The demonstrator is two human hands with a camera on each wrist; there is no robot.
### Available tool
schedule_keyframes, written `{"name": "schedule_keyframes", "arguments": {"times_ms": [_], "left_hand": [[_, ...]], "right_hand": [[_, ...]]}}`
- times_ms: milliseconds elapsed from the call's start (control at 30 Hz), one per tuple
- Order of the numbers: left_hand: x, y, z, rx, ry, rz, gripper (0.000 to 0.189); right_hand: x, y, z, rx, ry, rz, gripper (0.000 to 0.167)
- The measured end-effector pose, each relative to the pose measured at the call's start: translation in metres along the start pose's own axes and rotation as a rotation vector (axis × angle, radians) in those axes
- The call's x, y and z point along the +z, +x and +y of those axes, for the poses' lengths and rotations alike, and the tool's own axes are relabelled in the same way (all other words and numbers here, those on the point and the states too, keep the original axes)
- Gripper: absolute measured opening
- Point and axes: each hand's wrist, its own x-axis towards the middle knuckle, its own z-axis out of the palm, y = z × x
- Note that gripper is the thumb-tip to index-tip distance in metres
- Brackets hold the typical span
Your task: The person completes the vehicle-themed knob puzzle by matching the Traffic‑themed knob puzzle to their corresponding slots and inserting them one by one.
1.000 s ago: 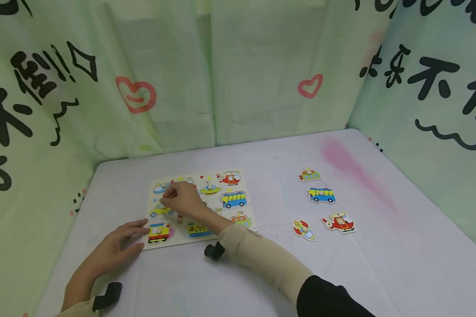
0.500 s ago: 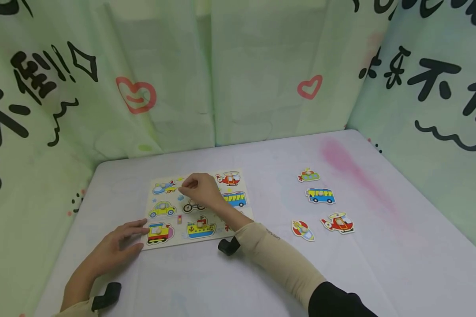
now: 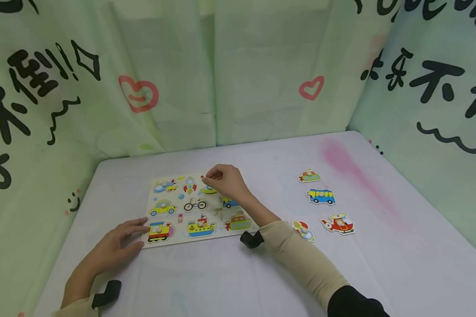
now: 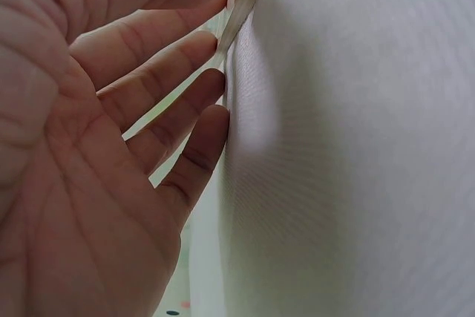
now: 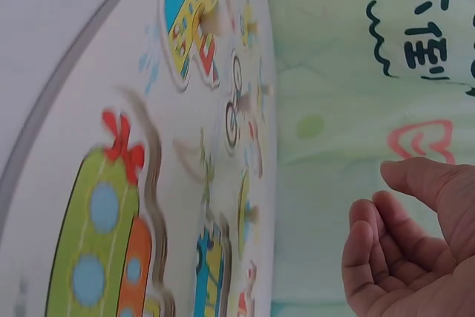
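Observation:
A peg puzzle board (image 3: 181, 236) with vehicle pictures lies on the white table. My left hand (image 3: 113, 246) rests at its left edge, fingers loosely extended by the train piece (image 3: 160, 232). Over the board's back right part hovers my right hand (image 3: 228, 181), near the flying saucer (image 3: 208, 190). In the right wrist view that hand's thumb and fingers (image 5: 364, 257) are loosely bent, apart, with nothing between them. Knobbed pieces such as the ship (image 3: 201, 227) and car (image 3: 163, 208) sit in the board. The submarine's place (image 5: 96, 235) shows as a recess without a piece.
Loose pieces lie to the right of the board: a submarine (image 3: 309, 176), a bus (image 3: 321, 196), a rocket (image 3: 303, 231) and a helicopter (image 3: 339, 223). The right sleeve partly overlaps the rocket. Printed curtains (image 3: 258, 114) stand behind the table and along its sides.
My right hand has moved rightward across the board, from over the car to near the flying saucer, uncovering the rocket and bicycle pictures. The left hand has stayed at the board's edge.

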Motion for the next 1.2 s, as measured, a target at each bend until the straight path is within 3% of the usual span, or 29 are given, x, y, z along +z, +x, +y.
{"name": "schedule_keyframes", "arguments": {"times_ms": [800,967,1100,1200], "left_hand": [[0.0,0.0,0.003,-0.068,0.019,-0.024,0.037],[0.0,-0.002,0.003,-0.05,0.01,-0.014,0.037],[0.002,-0.004,-0.001,0.005,0.007,0.027,0.036],[0.003,-0.003,-0.001,-0.006,0.003,0.02,0.036]], "right_hand": [[-0.079,-0.02,0.035,0.062,-0.136,0.089,0.021],[-0.093,-0.023,0.047,0.094,-0.164,0.11,0.022],[-0.101,-0.025,0.055,0.1,-0.178,0.123,0.023],[-0.107,-0.028,0.06,0.109,-0.187,0.132,0.024]]}}
